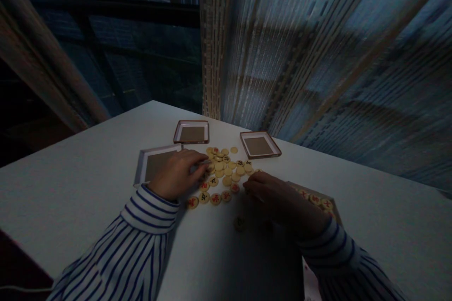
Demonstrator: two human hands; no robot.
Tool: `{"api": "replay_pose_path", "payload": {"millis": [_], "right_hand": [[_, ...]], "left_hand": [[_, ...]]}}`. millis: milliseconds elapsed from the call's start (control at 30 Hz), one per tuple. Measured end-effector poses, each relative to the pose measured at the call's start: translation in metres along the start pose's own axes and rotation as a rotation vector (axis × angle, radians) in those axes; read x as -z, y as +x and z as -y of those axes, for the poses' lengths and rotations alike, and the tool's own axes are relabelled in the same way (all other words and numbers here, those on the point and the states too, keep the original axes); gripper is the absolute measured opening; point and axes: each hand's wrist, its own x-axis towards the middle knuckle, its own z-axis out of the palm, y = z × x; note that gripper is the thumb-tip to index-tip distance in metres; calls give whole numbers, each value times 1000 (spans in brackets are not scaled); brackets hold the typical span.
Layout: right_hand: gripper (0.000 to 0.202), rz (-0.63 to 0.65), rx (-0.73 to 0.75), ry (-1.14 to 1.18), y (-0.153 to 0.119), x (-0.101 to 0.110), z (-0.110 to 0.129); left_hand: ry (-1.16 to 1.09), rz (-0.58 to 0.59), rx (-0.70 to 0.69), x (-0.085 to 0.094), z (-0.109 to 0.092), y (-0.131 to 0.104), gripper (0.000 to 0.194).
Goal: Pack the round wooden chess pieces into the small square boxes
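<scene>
Several round cream game discs (226, 169) with red or black characters lie in a loose pile on a white table (88, 183). My left hand (178, 174) rests on the pile's left edge, fingertips touching discs; I cannot tell whether it grips one. At the pile's right edge lies my right hand (278, 200), fingers curled down onto the table; anything under it is hidden. A single disc (239, 223) sits alone in front, between my striped sleeves.
Three shallow square trays stand around the pile: one at the left (148, 162), one at the back (191, 132), one at the back right (260, 144). A fourth tray (318, 200) with several discs lies behind my right hand. Curtains hang behind the table.
</scene>
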Motion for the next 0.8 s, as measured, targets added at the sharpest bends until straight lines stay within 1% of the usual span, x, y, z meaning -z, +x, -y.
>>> {"api": "replay_pose_path", "payload": {"millis": [200, 333, 500, 667, 800], "right_hand": [[12, 3, 1, 3, 1, -4, 0], [14, 44, -21, -30, 2, -3, 2], [18, 85, -37, -40, 2, 1, 3], [15, 11, -34, -29, 0, 3, 3], [17, -46, -26, -27, -1, 1, 2]], "left_hand": [[-23, 26, -20, -5, -6, -1, 24], [-27, 96, -73, -10, -17, -1, 20], [-28, 164, -134, -18, -26, 0, 21], [6, 220, -178, -26, -30, 2, 22], [53, 258, -181, -28, -35, 6, 18]]}}
